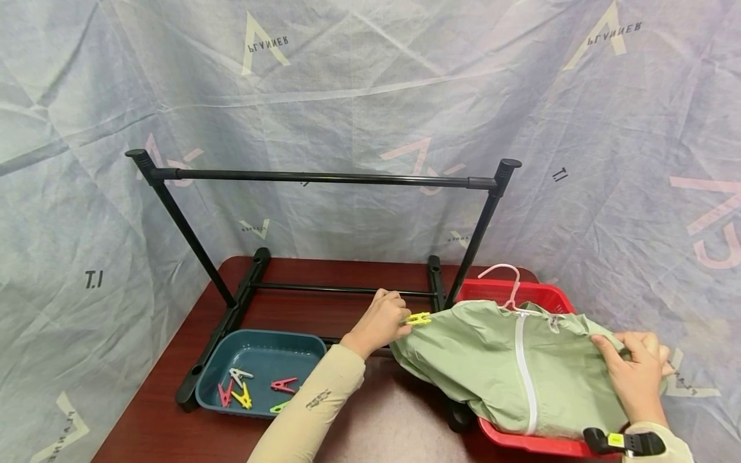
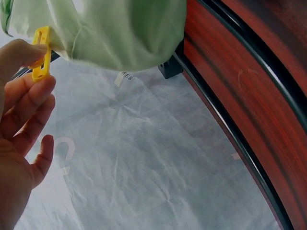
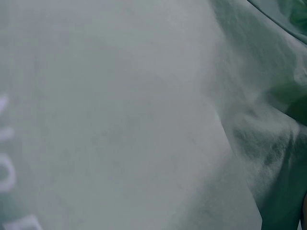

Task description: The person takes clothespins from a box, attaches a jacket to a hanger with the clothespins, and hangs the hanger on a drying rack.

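A light green jacket [image 1: 475, 360] with a white zipper lies spread over a red basket [image 1: 544, 294]. The pink hook of a hanger [image 1: 517, 280] sticks out at its collar. My left hand [image 1: 377, 325] pinches a yellow clothespin [image 1: 419, 318] at the jacket's left shoulder. In the left wrist view, thumb and index finger squeeze the clothespin [image 2: 42, 52] against the fabric edge; the other fingers are spread. On the other side, my right hand [image 1: 639, 373] grips the jacket near its right shoulder, thumb on top. Green cloth [image 3: 144, 120] fills most of the right wrist view.
A black rack with a top bar [image 1: 324, 177] stands on the dark red table [image 1: 156, 392]. Left of my left forearm is a blue tray [image 1: 263, 335] holding several clothespins [image 1: 242, 395]. Printed cloth [image 1: 347, 116] hangs behind the table.
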A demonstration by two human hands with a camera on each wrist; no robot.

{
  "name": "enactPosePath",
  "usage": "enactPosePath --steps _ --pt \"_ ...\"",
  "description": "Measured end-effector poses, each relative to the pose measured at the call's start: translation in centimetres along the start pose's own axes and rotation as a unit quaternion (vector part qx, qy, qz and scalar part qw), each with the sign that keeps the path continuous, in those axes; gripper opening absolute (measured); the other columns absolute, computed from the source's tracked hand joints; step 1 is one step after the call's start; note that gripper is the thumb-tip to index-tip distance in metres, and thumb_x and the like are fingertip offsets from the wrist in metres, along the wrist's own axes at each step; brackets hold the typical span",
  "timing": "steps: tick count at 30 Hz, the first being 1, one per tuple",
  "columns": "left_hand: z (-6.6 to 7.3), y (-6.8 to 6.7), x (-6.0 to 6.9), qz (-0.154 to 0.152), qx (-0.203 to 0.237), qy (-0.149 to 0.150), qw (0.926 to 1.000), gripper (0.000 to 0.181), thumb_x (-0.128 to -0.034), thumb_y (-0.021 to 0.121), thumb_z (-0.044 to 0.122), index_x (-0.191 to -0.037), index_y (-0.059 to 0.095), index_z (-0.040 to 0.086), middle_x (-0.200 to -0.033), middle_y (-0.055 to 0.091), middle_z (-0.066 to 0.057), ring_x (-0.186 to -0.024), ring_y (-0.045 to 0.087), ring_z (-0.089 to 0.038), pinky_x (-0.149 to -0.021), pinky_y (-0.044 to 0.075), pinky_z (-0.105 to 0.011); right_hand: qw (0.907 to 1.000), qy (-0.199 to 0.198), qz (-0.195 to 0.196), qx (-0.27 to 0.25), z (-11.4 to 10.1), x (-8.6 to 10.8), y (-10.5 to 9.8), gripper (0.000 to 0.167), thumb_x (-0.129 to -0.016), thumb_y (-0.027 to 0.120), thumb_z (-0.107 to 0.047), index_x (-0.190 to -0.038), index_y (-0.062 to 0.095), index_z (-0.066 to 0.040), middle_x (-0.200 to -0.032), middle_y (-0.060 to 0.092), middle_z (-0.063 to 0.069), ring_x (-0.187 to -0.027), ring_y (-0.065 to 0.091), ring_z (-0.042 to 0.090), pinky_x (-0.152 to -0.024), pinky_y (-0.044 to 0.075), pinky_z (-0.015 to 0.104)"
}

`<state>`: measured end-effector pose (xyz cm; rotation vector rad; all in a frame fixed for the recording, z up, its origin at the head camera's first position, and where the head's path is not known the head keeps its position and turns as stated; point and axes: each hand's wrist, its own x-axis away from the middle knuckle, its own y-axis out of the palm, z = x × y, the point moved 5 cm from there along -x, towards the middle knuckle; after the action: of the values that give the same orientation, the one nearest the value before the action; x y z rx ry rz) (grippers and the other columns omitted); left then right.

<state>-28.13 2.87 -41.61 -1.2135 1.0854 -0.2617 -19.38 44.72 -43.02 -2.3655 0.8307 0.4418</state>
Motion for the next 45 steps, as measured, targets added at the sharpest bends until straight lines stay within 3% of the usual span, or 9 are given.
enactPosePath --steps 7,16,20,26,40,45 --pt "0.08 -0.05 -0.19 -0.012 0.006 -0.006 0.9999 0.012 -0.0797 0.081 0.021 -0.075 0.07 0.02 -0.074 0.053 0.007 -0.077 0.046 -0.012 -0.075 0.032 -0.032 0.9997 -0.017 0.004 -0.019 -0.13 0.03 -0.08 0.023 -0.087 0.077 -0.011 -0.071 0.061 -0.012 -0.088 0.039 -0.021 -0.091 0.023 -0.004 -0.107 -0.006 0.054" --pt "0.11 -0.02 -0.2 -0.002 0.037 -0.012 0.9992 0.007 -0.0812 0.079 0.017 -0.082 0.072 0.016 -0.078 0.05 0.006 -0.078 0.042 -0.014 -0.076 0.033 -0.033 0.9999 -0.009 0.005 -0.003 0.08 -0.05 -0.04 0.023 -0.086 0.077 -0.008 -0.071 0.06 -0.012 -0.088 0.039 -0.021 -0.09 0.023 -0.004 -0.099 0.006 0.048" --pt "0.12 0.06 -0.08 0.016 0.051 -0.012 0.9985 0.008 -0.0806 0.08 0.017 -0.084 0.073 0.014 -0.079 0.051 0.005 -0.079 0.043 -0.014 -0.077 0.035 -0.034 0.9999 -0.008 0.005 -0.004 0.13 -0.04 -0.05 0.022 -0.086 0.077 -0.007 -0.072 0.061 -0.011 -0.088 0.039 -0.021 -0.09 0.023 -0.004 -0.1 0.006 0.048" --pt "0.32 -0.07 -0.07 0.055 0.04 0.0 0.9977 0.01 -0.0802 0.082 0.022 -0.087 0.075 0.017 -0.083 0.057 0.007 -0.089 0.051 -0.014 -0.08 0.038 -0.034 0.9999 -0.009 0.007 -0.002 0.21 0.06 -0.07 0.022 -0.086 0.077 -0.007 -0.071 0.061 -0.011 -0.088 0.038 -0.022 -0.091 0.023 -0.005 -0.099 0.006 0.05" --pt "0.63 0.16 -0.65 0.082 0.007 0.002 0.9966 0.012 -0.0756 0.083 0.024 -0.084 0.074 0.021 -0.082 0.058 0.008 -0.089 0.052 -0.014 -0.079 0.039 -0.034 0.9999 -0.013 0.01 0.003 0.11 0.07 0.17 0.022 -0.085 0.078 -0.006 -0.071 0.062 -0.01 -0.087 0.039 -0.021 -0.09 0.024 -0.004 -0.094 0.01 0.037" --pt "0.56 0.45 -0.52 0.099 0.014 -0.008 0.995 0.016 -0.0734 0.084 0.025 -0.087 0.076 0.021 -0.081 0.059 0.008 -0.086 0.051 -0.014 -0.077 0.039 -0.033 0.9998 -0.014 0.01 -0.003 0.13 0.03 0.2 0.022 -0.085 0.078 -0.006 -0.07 0.061 -0.01 -0.087 0.039 -0.02 -0.09 0.024 -0.004 -0.097 0.009 0.042"
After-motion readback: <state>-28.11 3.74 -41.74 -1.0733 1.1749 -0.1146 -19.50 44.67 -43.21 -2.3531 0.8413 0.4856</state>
